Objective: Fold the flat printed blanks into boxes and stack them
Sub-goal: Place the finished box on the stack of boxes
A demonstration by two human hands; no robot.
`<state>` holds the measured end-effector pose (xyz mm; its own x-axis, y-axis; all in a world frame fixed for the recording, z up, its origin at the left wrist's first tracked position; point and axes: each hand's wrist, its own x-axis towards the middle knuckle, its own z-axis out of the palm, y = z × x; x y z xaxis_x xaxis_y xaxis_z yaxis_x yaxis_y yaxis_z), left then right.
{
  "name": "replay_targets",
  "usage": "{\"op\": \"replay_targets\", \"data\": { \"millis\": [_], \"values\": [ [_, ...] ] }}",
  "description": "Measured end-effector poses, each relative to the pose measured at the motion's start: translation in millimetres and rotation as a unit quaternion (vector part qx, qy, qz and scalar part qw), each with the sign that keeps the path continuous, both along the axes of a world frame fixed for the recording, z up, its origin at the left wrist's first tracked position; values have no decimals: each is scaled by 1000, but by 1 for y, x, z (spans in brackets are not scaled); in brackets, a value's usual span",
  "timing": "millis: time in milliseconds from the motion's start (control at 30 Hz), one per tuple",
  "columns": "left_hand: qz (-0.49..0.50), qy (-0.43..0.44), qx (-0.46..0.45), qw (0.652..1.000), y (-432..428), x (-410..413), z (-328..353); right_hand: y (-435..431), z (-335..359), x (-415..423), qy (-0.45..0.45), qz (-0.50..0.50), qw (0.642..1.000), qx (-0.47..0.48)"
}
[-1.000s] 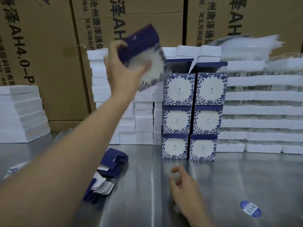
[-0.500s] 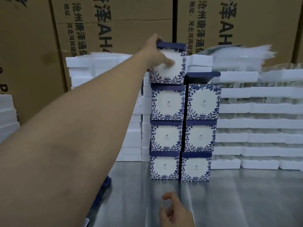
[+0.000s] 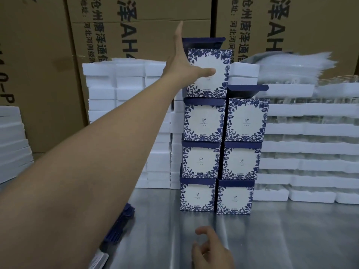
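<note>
head view: left hand (image 3: 182, 64) touches top box (image 3: 210, 88)

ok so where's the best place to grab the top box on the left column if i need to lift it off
Take the top box by its left and right walls, coming from the front. Both walls rise largely clear of the shorter right column. The open lid flap looks too flimsy for a grip.

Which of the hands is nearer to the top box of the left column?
Left. The left hand touches the top box, thumb on its front face, fingers straight up beside it. The right hand is low over the metal table, far below it.
</note>
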<state>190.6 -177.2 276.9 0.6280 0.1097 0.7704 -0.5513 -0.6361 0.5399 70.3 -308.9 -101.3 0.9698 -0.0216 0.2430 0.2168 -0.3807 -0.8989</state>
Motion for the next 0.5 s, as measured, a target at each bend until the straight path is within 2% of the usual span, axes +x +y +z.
{"op": "replay_targets", "data": {
  "millis": [100, 200, 333, 433, 500],
  "values": [
    [-17, -7, -21, 1000, 5, -45, -7, -5, -1, 0, 5, 20, 1000, 4],
    [5, 10, 21, 1000, 32, -103, -41, -9, -5, -1, 10, 39, 999, 3],
    [41, 118, 64, 990, 98, -183, -143, -9, -11, -2, 4, 51, 999, 14],
    [154, 182, 21, 971, 144, -218, -240, -9, -12, -3, 5, 64, 998, 24],
    [283, 222, 44, 932, 170, -225, -289, -9, -15, -2, 3, 64, 998, 23]
  ]
}}
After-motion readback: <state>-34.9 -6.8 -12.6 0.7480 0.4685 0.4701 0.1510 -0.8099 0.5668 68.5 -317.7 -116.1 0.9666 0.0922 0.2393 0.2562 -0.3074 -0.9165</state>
